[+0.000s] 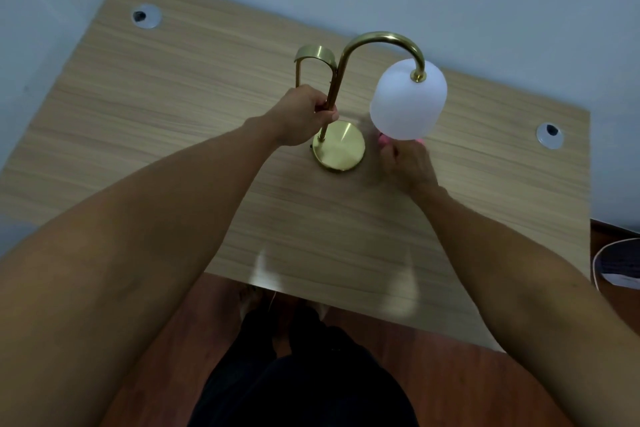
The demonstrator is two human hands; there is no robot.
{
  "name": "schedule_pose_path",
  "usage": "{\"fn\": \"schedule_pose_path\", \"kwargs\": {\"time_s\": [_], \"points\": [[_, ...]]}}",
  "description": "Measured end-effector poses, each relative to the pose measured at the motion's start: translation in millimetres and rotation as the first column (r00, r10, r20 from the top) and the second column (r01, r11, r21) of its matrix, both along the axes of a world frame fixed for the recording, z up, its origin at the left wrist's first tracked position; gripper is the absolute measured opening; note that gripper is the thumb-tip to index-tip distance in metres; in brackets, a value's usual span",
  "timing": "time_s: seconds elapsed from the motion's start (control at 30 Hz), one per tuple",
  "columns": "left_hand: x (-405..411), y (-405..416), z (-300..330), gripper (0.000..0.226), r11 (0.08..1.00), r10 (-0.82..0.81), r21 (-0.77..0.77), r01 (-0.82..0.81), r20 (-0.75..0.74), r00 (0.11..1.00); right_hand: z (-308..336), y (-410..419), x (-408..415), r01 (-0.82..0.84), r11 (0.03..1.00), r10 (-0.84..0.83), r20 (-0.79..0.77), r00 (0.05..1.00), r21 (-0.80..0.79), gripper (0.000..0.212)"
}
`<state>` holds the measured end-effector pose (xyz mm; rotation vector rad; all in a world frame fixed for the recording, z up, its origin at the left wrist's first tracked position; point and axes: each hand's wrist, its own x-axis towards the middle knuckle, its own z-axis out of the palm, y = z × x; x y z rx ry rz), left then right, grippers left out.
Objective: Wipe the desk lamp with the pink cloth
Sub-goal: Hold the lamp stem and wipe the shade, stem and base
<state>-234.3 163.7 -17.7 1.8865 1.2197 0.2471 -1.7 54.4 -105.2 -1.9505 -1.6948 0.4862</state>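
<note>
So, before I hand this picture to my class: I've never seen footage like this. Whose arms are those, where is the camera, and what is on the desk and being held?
The camera is worn on the person's head, looking down, so both arms are theirs. On the wooden desk stands a brass desk lamp with a white shade. The left hand grips the lamp's stem. The right hand reaches under the shade, holding a pink cloth that barely shows. Two round cable holes sit in the desk.

Dim, bluish indoor light, soft glare patches on the tabletop point(346, 236) near edge, slight blur throughout, wide-angle bending at edges
</note>
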Motion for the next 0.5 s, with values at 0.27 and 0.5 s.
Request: {"fn": "schedule_pose_path", "kwargs": {"time_s": [0.27, 0.5], "points": [[-0.5, 0.2, -2.8, 0.022, 0.999, -0.025, 0.047, 0.025, -0.001, 1.000, 5.3, 42.4, -69.0, -0.198, 0.979, 0.189, -0.153, 0.970, -0.045, 0.049], [1.9, -1.0, -3.5, 0.024, 0.999, -0.009, 0.040, 0.008, 0.017, 1.000, -48.7, 18.0, -60.8, -0.121, 0.954, 0.189, 0.237, 0.953, -0.275, 0.060]]}}
